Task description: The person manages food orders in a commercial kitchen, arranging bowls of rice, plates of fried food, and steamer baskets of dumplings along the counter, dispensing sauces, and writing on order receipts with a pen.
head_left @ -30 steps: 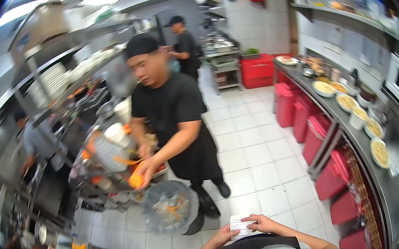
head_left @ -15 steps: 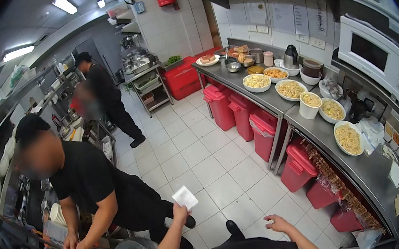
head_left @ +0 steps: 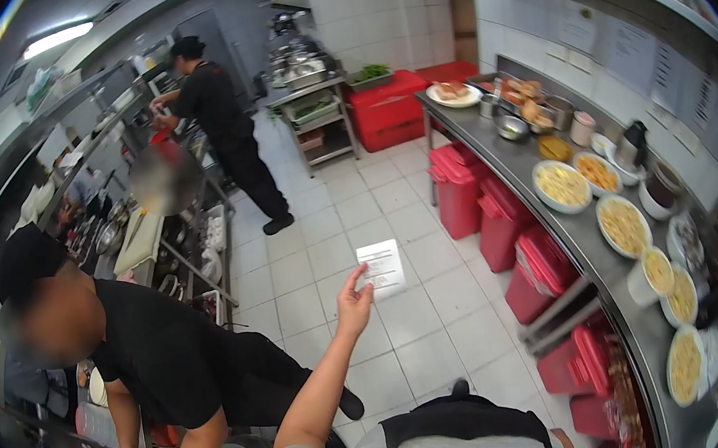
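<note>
With our left hand [head_left: 354, 302] we pinch 1 printed slip [head_left: 384, 269] at its left edge — our right hand we cannot tell.

Paper slip [head_left: 385, 267], print unreadable, wall sheets [head_left: 630, 58], also illegible

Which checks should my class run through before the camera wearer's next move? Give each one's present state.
1. White rectangular paper slip held in the bare left hand: ok, gripped at its edge.
2. Printed side facing the camera: ok, dark lines show.
3. Slip's wording readable: cannot tell from here, the print is too small.
4. Right hand free: cannot tell, it is out of view.
5. Nearest co-worker in black clothes well out of the way: probably not ok, standing close on the left.
6. White round tub of food resting on the grey steel counter: ok.
</note>
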The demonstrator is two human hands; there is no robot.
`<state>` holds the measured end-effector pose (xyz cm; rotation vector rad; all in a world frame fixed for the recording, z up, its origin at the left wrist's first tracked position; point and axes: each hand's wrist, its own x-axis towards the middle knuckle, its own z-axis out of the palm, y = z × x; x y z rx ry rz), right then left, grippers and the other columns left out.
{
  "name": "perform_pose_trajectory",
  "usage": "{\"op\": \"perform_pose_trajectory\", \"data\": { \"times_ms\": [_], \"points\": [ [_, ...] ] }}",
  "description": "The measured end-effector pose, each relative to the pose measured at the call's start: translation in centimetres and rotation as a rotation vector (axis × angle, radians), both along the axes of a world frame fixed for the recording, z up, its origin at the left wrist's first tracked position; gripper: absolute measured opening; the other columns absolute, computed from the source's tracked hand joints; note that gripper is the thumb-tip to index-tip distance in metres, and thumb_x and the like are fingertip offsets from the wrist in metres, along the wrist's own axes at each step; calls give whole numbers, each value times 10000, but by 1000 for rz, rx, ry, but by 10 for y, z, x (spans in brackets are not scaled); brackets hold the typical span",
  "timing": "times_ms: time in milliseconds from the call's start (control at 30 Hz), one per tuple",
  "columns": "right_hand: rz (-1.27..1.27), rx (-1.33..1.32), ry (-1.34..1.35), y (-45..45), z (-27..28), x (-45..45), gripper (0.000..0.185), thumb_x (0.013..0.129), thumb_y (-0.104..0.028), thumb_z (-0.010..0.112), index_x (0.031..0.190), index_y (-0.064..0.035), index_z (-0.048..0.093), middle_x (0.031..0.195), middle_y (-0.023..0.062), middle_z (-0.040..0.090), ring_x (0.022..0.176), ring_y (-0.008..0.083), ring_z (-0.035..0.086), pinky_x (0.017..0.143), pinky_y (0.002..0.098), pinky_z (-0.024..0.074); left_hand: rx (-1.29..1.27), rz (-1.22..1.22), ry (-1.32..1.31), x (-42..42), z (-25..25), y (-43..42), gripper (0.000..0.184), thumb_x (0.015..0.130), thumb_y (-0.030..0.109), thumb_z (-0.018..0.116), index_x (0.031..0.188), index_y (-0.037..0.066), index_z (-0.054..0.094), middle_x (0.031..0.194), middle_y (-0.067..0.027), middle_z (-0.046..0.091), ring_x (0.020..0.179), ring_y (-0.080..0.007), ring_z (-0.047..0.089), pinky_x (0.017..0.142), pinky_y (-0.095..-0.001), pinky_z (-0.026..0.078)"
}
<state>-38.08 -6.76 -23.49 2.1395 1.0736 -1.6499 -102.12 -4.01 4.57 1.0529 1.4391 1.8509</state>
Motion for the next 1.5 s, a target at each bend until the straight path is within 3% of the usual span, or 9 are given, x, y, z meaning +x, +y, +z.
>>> {"op": "perform_pose_trajectory", "data": {
  "times_ms": [100,333,567,767,800,900,1000,1133,1500],
  "points": [
    [133,66,9,95,8,-59,313,782,-71,569,1095,-89,572,910,96,615,737,238,613,603,432,512,57,50,31,-32,-20,32,538,808,-91,465,1325,38,388,1270,-68,481,656,-41,500,622,-204,471],
    [571,140,544,330,123,-375,300,823,-130,594,1119,-88,581,1001,41,607,912,176,591,719,372,505,-278,198,151,-59,-86,44,619,718,-100,458,1319,34,393,1318,-140,423,917,-182,595,700,-261,516],
    [1208,-556,957,316,236,-695,366,911,-201,523,1269,-126,503,1338,38,409,1226,162,362,977,393,353,-282,547,-10,-95,-75,29,574,752,-98,444,1313,11,391,1332,-171,386,1040,-220,569,799,-277,509],
    [1088,-846,1006,259,187,-856,377,909,-130,491,1282,-77,477,1314,59,437,1179,197,442,962,397,405,-326,698,-15,-190,-105,19,575,790,-89,431,1349,12,339,1343,-151,360,1106,-198,515,845,-261,470],
    [990,-851,1002,253,177,-879,363,901,-82,475,1262,-42,488,1303,85,448,1151,214,478,931,399,446,-285,609,-280,-216,-127,13,635,793,-90,452,1387,42,272,1351,-144,344,1110,-213,521,835,-260,473],
    [1082,-527,863,255,160,-959,397,797,102,426,1114,-38,618,1186,108,556,1046,207,549,886,326,468,-297,665,-244,-275,-92,-2,683,795,-85,479,1408,67,220,1341,-145,344,1089,-238,543,825,-259,476],
    [1293,-20,984,270,163,-1066,431,643,142,488,962,-66,689,931,76,632,748,150,573,631,240,473,-473,779,-87,-352,-120,-45,656,784,-25,543,1375,52,268,1290,-177,387,1006,-255,591,790,-286,503],
    [1278,616,1247,282,185,-1221,312,594,116,541,816,-59,673,844,69,620,792,152,565,682,279,472,-666,998,-133,-404,-118,-86,541,782,63,575,1292,40,395,1177,-147,520,1006,-226,586,791,-302,501],
    [1298,456,1805,127,391,-1662,335,648,105,518,905,-36,680,879,32,637,786,134,564,713,251,447,-1011,1223,-597,-453,-203,-142,431,759,125,602,1175,48,521,1099,-124,587,976,-227,585,814,-339,477]
  ]
}}
